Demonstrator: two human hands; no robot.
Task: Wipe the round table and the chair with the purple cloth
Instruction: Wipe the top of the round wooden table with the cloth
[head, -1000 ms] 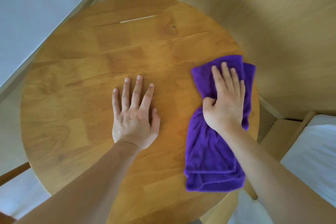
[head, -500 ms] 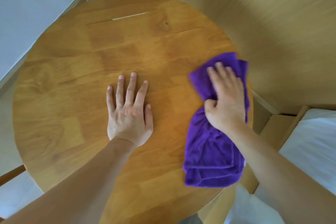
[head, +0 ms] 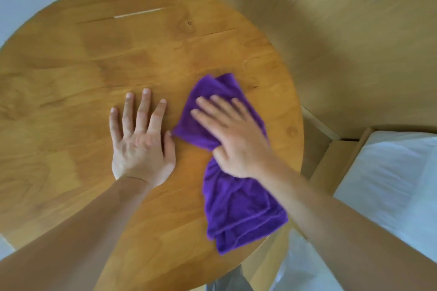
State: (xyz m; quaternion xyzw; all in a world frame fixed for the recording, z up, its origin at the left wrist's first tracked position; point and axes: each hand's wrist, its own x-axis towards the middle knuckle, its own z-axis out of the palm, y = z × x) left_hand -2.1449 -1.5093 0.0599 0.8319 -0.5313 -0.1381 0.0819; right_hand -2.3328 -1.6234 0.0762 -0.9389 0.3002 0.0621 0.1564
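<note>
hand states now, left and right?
Left hand: open, flat on the round table.
Right hand: open, fingers straight, pressing the purple cloth.

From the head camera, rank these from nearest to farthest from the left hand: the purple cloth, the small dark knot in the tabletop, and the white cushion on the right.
1. Purple cloth: just right of the left hand, its corner at the thumb.
2. Small dark knot: on the round table's far side.
3. White cushion: off the table, far right.
</note>
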